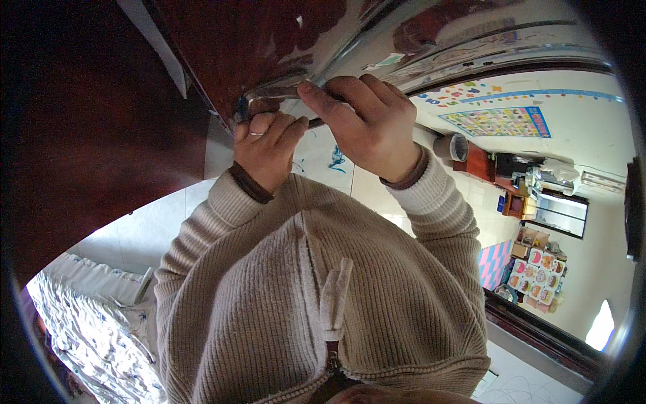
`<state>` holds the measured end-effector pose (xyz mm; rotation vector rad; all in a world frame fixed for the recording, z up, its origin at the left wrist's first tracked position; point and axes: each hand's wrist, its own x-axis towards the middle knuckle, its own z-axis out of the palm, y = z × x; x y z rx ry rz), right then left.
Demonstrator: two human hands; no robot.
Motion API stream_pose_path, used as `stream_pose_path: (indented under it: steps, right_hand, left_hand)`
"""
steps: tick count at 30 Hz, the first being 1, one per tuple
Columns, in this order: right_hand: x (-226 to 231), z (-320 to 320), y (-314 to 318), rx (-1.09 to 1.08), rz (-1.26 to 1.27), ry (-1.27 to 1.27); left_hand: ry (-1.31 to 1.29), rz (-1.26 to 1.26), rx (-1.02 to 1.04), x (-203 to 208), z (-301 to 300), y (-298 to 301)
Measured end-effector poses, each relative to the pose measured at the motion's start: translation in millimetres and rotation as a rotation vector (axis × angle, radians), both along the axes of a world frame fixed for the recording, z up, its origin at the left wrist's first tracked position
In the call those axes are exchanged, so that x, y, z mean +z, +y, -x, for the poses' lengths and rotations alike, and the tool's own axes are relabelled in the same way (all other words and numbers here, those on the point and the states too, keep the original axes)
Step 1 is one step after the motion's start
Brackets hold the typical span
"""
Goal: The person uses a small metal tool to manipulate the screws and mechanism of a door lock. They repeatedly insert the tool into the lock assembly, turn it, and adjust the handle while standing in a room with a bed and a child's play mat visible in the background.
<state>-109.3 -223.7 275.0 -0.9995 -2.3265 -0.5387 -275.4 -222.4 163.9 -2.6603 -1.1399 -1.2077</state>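
Both sets of fingers are curled, left hand (266, 151) and right hand (380, 131) at one shiny strip (277, 92) along one dark red door (232, 40); can't tell if they're pinching it. Two ribbed sleeves (202, 219), one bin (452, 147) beyond.

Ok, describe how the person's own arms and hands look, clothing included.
The left hand and right hand wear no gloves. The left sleeve and right sleeve are beige ribbed knit, with wide, paler-looking cuffs. A narrow dark brown inner cuff peeks out at each wrist.
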Motion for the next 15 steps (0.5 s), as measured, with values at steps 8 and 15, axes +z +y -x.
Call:
stream_pose_path:
  steps: [8,15]
  right_hand:
    - [-1.5,0.6,-3.7,0.012,0.003,0.008]
    - [4.0,0.2,-7.2,-0.002,0.019,-0.035]
  left_hand:
    - [0.007,0.024,-0.004,3.8,-1.6,-4.9]
    - [-0.003,-0.007,0.012,3.5,-3.2,-7.3]
